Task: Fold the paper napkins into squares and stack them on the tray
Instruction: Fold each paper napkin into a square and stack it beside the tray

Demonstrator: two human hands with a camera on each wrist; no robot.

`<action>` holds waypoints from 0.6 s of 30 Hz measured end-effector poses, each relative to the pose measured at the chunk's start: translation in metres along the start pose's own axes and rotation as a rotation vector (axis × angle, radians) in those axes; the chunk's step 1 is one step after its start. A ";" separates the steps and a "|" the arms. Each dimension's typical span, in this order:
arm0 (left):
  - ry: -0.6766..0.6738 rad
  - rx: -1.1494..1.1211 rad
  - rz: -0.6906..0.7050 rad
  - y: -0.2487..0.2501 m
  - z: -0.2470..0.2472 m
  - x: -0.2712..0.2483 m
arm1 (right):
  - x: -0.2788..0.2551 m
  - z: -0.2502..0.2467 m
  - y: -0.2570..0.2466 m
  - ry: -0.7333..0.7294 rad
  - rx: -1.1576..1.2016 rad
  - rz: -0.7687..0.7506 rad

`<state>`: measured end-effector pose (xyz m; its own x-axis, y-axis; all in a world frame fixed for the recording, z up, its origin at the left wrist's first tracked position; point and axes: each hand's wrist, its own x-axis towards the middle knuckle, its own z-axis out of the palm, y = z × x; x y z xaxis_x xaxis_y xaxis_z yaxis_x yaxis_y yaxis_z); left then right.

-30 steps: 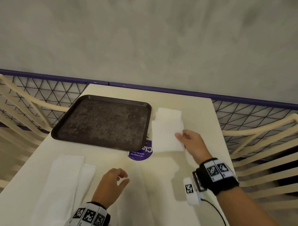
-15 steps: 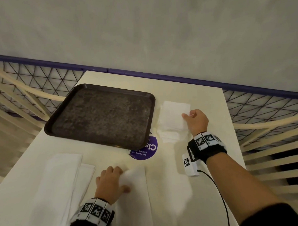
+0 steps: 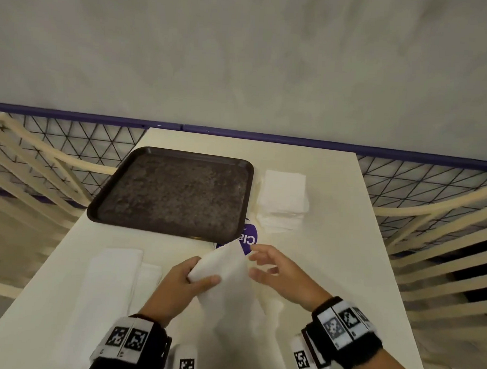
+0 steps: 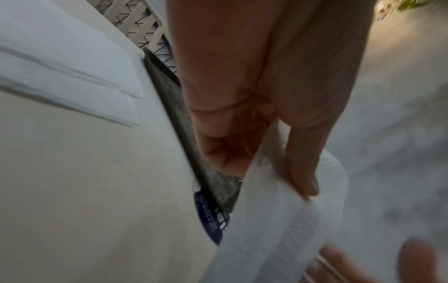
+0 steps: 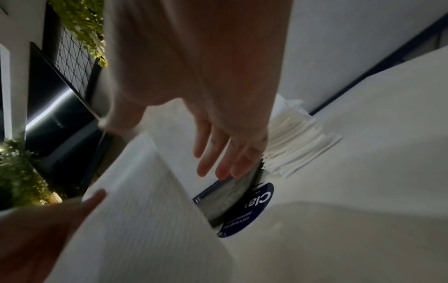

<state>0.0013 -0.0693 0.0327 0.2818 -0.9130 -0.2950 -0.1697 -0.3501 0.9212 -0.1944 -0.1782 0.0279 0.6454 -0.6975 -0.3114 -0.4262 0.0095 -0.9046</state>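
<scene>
My left hand (image 3: pixel 186 279) pinches a long white paper napkin (image 3: pixel 227 284) between thumb and fingers, its far end lifted off the cream tabletop (image 3: pixel 331 258) and curling over toward me; the rest trails down toward the near edge. My right hand (image 3: pixel 277 269) hovers just beside the raised end, fingers spread and loose, holding nothing, apparently about to take the other side. The dark speckled rectangular tray (image 3: pixel 177 192) lies ahead on the left and carries no napkins. A pile of folded white squares (image 3: pixel 285 200) rests on the table just beside the tray's right edge, not on it. Two more long unfolded white napkins (image 3: pixel 112 284) lie to my left. Judgement: folding partly done, at least three sheets left, and all stacking onto the tray yet to do. A round purple sticker (image 3: pixel 248 239) peeks out by the tray's near corner.
</scene>
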 end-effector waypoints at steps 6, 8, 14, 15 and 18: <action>-0.020 -0.183 0.107 0.031 0.000 -0.025 | -0.031 0.007 -0.019 -0.027 0.097 -0.084; -0.016 -0.246 0.117 0.039 0.004 -0.037 | -0.042 0.007 -0.026 0.002 0.166 -0.122; -0.128 -0.192 0.098 0.038 0.009 -0.064 | -0.060 0.013 -0.028 0.065 0.347 -0.146; -0.130 -0.183 0.109 0.037 0.008 -0.067 | -0.063 0.014 -0.029 0.060 0.372 -0.150; -0.125 -0.219 0.162 0.036 0.005 -0.076 | -0.072 0.017 -0.027 0.038 0.432 -0.145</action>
<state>-0.0313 -0.0139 0.0873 0.1466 -0.9768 -0.1562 0.0082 -0.1567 0.9876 -0.2185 -0.1161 0.0699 0.6521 -0.7391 -0.1686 -0.0239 0.2023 -0.9790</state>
